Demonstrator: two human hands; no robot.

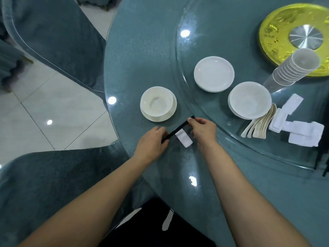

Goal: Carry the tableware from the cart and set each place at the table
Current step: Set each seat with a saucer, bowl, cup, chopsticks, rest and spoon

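Observation:
Black chopsticks lie slanted just over a small white chopstick rest near the table's near edge. My left hand grips their lower end and my right hand pinches their upper end. Just beyond stands a cream bowl on a saucer. On the glass turntable sit a stack of white plates, a stack of white bowls, several cream spoons, white rests and stacked clear cups.
The round table has a teal cloth under glass. A gold disc with a steel hub marks the turntable's centre. Teal-covered chairs stand at the far left and near left. White floor tiles show between them.

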